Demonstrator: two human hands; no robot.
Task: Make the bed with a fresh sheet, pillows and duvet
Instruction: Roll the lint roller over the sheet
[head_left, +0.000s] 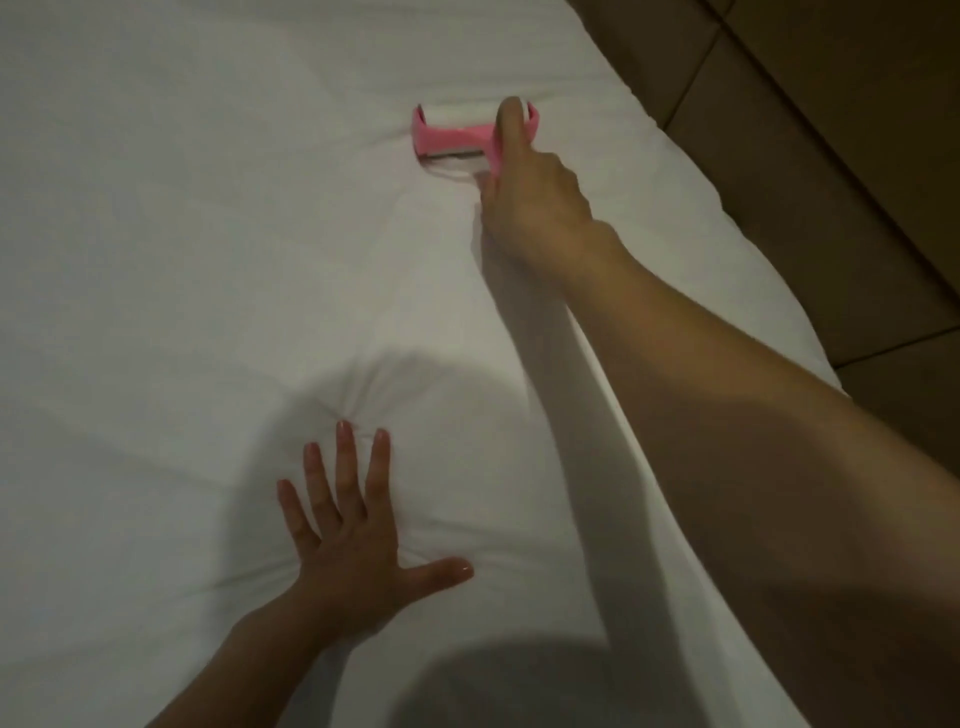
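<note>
Roller (470, 132) lies crosswise on sheet (182, 234), right hand (530, 208) gripping it, left hand (348, 540) pressing flat.

Sheet (182, 260): white cloth, matt, smooth, few soft creases radiating from left hand (348, 540) pressed flat on it. Lint roller (457, 137), far side of sheet from that hand: pink plastic, slightly glossy; white paper-like roll. Headboard (831, 130), right of sheet: brown padded panels, matt, seamed.

A pink lint roller (457, 136) with a white roll lies across the upper middle of the view. Brown padded panels (810, 135), divided by dark seams, fill the upper right corner.
</note>
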